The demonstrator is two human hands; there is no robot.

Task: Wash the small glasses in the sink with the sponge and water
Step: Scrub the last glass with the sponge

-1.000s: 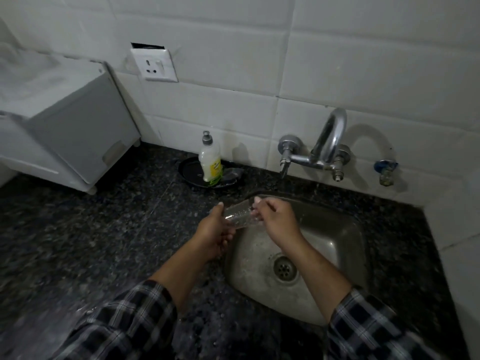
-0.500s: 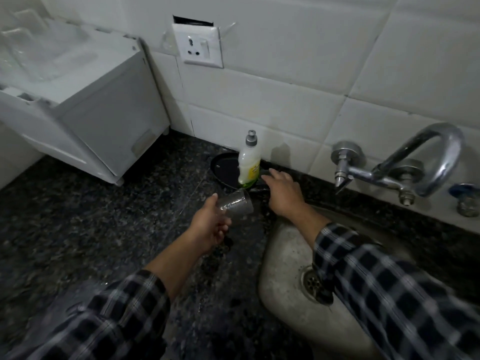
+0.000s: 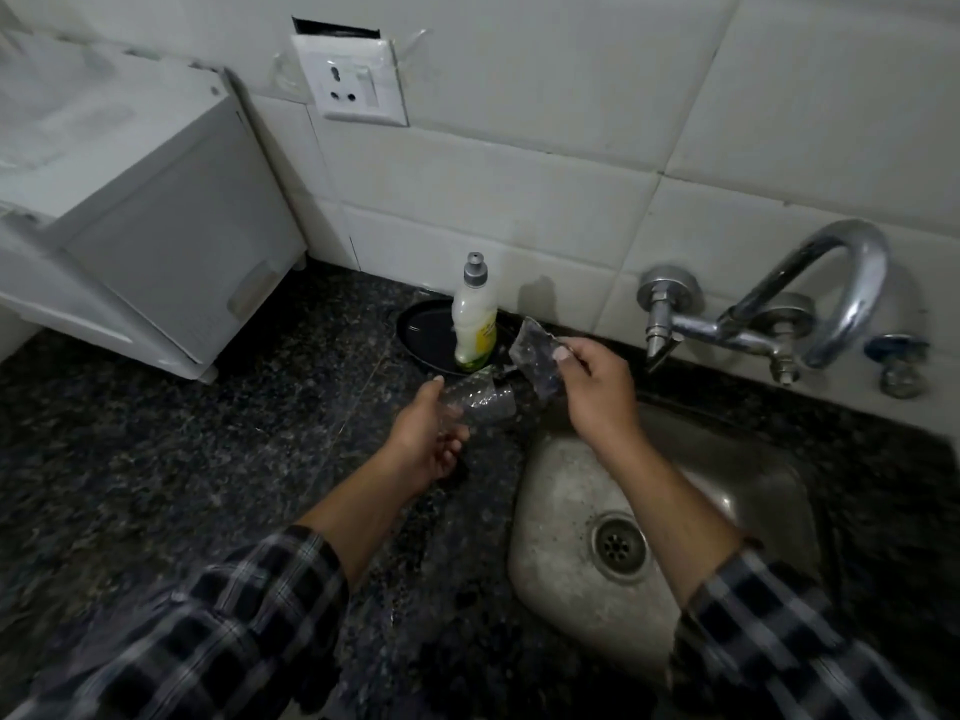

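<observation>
Holds a glass (image 3: 480, 402) in the left hand (image 3: 426, 439) and a sponge (image 3: 535, 356) in the right hand (image 3: 597, 387), beside the sink (image 3: 561, 501).
Stands at a dark counter (image 3: 156, 459) with a white box (image 3: 130, 226) far left and the steel sink at right, under a wall tap (image 3: 852, 272). Shows a black dish (image 3: 421, 335) by the wall, a bottle (image 3: 474, 324) upright in it. Pinches the grey, blurred sponge between right thumb and fingers, over the sink's far left corner. Curls left fingers round the glass, tilted on its side above the counter, just left of the sink rim and just beside the sponge; cannot tell whether touching.
</observation>
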